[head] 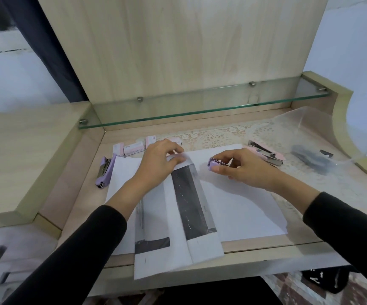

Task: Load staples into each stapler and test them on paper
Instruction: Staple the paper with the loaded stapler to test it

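My left hand (157,165) pinched the top edge of the folded paper (191,216). My right hand (243,168) gripped a lilac stapler (214,165). Staple boxes (134,149): print was unreadable.

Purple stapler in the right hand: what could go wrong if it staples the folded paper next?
1. The left hand holds the folded paper at the very end the purple stapler faces, so fingers could get nipped.
2. The right hand grips the stapler by fingertips only; it may twist and bend the staple.
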`<state>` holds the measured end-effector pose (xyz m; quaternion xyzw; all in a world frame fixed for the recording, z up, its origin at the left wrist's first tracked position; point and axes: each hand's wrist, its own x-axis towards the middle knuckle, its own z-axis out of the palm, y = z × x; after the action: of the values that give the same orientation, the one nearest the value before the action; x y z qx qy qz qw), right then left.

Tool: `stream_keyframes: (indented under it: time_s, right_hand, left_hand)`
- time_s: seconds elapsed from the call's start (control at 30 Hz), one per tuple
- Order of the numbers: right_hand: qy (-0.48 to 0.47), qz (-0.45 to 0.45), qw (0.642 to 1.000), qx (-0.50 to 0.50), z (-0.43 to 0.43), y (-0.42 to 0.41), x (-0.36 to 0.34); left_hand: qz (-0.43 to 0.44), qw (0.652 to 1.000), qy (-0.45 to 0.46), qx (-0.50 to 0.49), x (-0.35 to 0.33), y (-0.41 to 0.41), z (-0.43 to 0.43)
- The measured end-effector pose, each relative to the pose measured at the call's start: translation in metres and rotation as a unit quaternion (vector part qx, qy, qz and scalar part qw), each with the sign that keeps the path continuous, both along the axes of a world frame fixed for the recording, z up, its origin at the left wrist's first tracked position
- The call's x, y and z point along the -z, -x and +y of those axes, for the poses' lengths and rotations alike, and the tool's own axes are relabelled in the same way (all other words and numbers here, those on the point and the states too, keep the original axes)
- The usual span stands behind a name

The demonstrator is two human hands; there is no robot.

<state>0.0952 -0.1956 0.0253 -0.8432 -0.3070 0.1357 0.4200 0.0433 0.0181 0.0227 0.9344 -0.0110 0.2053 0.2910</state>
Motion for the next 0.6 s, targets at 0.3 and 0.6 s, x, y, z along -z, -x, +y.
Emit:
stream_keyframes:
  time_s: [0.3, 0.6]
  right_hand:
    - [-0.052, -0.005, 0.998, -0.019, 0.009, 0.003, -0.02]
    - [-0.065, 0.005, 0.997, -0.031, 0.005, 0.012, -0.037]
  left_hand:
    - [-0.105, 0.992, 0.035, 0.064, -0.039, -0.003, -0.012]
    - [-0.225, 0.956, -0.168, 0.089, -0.055, 0.0, -0.017]
